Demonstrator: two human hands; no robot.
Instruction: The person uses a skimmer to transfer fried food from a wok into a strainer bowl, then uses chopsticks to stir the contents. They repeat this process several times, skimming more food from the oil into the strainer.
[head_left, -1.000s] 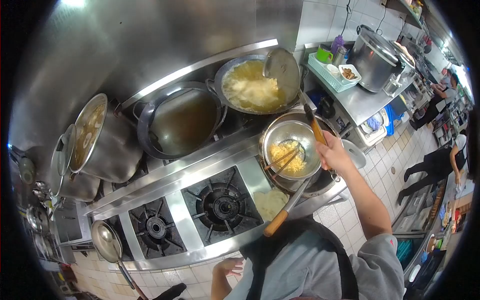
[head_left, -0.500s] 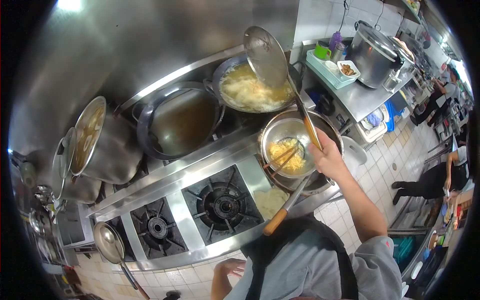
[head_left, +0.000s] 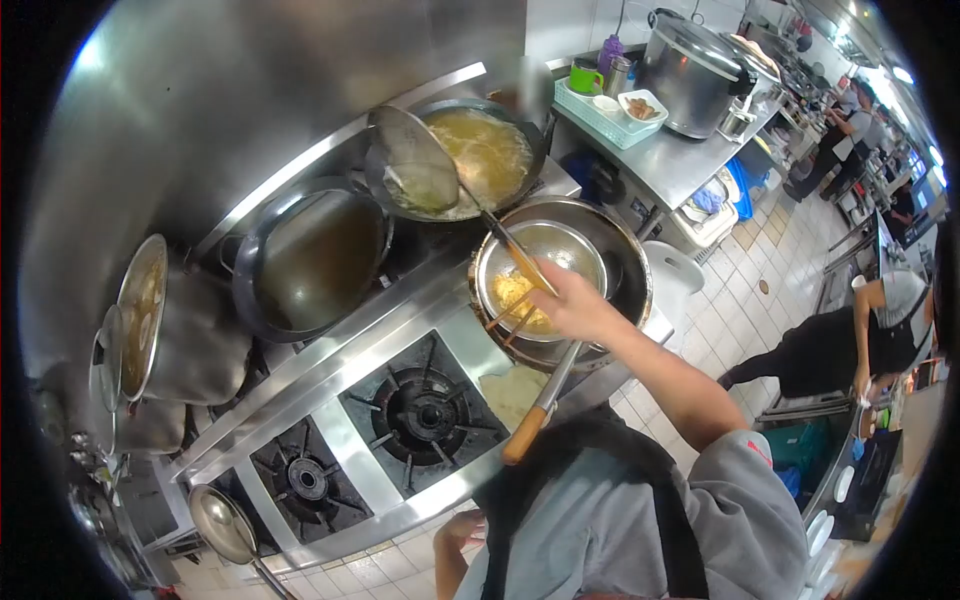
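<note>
Green cup (head_left: 583,79) stands in tray (head_left: 592,118); steel cooker (head_left: 686,85) nearby

Skimmer (head_left: 412,148) over the right-hand wok (head_left: 537,150), touching its oil or not, hard to tell; second wok (head_left: 249,275) left, stockpot (head_left: 200,330) further left; strainer (head_left: 562,248) inside the nearer pot (head_left: 630,275).

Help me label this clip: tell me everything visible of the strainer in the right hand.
The strainer has a round grey head of what looks like fine metal mesh. A dark shaft leads to a yellowish-brown handle, seemingly wood; the right hand wraps around it and hides much of the rest. The head tilts over the picture-left side of the bubbling wok, the handle slanting down-right. Whether the head's edge touches the liquid is unclear.
</note>
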